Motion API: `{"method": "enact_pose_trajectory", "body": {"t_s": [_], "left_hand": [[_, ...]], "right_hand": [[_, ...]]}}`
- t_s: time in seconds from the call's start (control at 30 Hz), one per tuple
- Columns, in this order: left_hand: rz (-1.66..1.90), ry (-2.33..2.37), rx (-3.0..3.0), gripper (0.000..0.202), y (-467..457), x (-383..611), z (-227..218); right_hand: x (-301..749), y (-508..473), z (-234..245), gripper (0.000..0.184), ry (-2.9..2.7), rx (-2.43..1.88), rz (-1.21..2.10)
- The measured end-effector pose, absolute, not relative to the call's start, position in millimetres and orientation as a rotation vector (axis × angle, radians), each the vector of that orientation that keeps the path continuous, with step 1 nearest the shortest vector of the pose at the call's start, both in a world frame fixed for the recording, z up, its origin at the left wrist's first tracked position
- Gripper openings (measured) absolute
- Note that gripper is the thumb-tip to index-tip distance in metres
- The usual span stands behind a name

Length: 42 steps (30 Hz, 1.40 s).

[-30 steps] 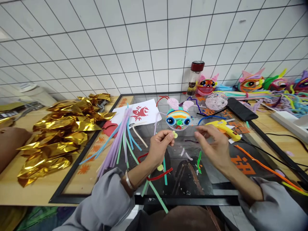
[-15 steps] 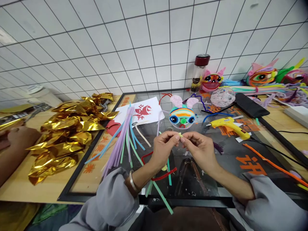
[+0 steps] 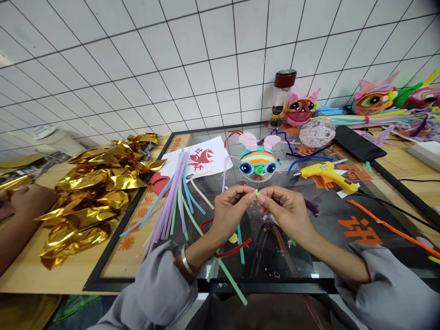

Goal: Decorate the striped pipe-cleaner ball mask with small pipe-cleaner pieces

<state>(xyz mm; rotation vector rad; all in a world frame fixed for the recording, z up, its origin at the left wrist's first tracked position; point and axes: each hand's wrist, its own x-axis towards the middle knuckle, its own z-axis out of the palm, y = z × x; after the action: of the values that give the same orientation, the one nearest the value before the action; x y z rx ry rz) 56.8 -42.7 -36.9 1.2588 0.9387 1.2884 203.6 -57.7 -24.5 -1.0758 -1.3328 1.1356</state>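
Both hands meet over the dark glass tabletop, pinching a small pale-yellow piece of pipe cleaner (image 3: 256,194) between their fingertips. My left hand (image 3: 232,213) is closed on it from the left and my right hand (image 3: 286,211) from the right. Just beyond them sits a round animal head (image 3: 259,160) with pink ears, blue-ringed eyes and a green nose. A bent red pipe cleaner (image 3: 233,250) and green ones (image 3: 232,279) lie near my left wrist. Part of the yellow piece is hidden by the fingers.
Left lie a bundle of pipe cleaners (image 3: 172,201), white paper (image 3: 215,156) and gold foil (image 3: 92,201); another person's hand (image 3: 30,201) is beyond. Right are a yellow glue gun (image 3: 326,175), its cord, an orange pipe cleaner (image 3: 388,223) and a black case (image 3: 359,143). A bottle (image 3: 280,101) stands behind.
The fingertips have shifted slightly around the yellow piece, which both hands still pinch. The whole view has moved a little; the objects on the table look unmoved.
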Motion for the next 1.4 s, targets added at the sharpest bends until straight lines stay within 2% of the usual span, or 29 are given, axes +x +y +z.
{"method": "enact_pose_trajectory", "body": {"t_s": [0.53,0.8,1.03,1.17,1.23,1.33,1.37,1.4], "left_hand": [[1.199,0.94,1.513,0.017,-42.9,48.9,-26.8],[1.174,0.895,1.452,0.017,-42.4,49.3,-25.2],[1.158,0.903,1.382,0.019,-42.5,48.4,-26.7],[1.166,0.925,1.375,0.02,-43.1,48.7,-27.0],[1.181,0.939,1.375,0.021,-43.0,49.1,-27.0],[1.198,0.953,1.366,0.022,-42.5,49.4,-26.4],[1.201,0.955,1.361,0.022,-42.3,49.4,-26.2],[1.198,0.958,1.355,0.022,-42.2,49.4,-25.9]], "right_hand": [[208.0,-58.8,-21.4,0.022,-1.401,-1.096,1.122],[209.0,-57.6,-18.7,0.022,-1.444,-1.103,1.094],[211.0,-60.1,-21.4,0.012,-1.594,-1.128,0.802],[211.9,-59.9,-25.0,0.029,-1.543,-1.13,0.753],[212.7,-59.5,-24.4,0.031,-1.549,-1.133,0.726],[214.6,-59.7,-19.3,0.01,-1.613,-1.124,0.614],[215.3,-59.9,-17.1,0.007,-1.639,-1.121,0.555],[216.0,-60.2,-15.0,0.014,-1.661,-1.117,0.493]]}}
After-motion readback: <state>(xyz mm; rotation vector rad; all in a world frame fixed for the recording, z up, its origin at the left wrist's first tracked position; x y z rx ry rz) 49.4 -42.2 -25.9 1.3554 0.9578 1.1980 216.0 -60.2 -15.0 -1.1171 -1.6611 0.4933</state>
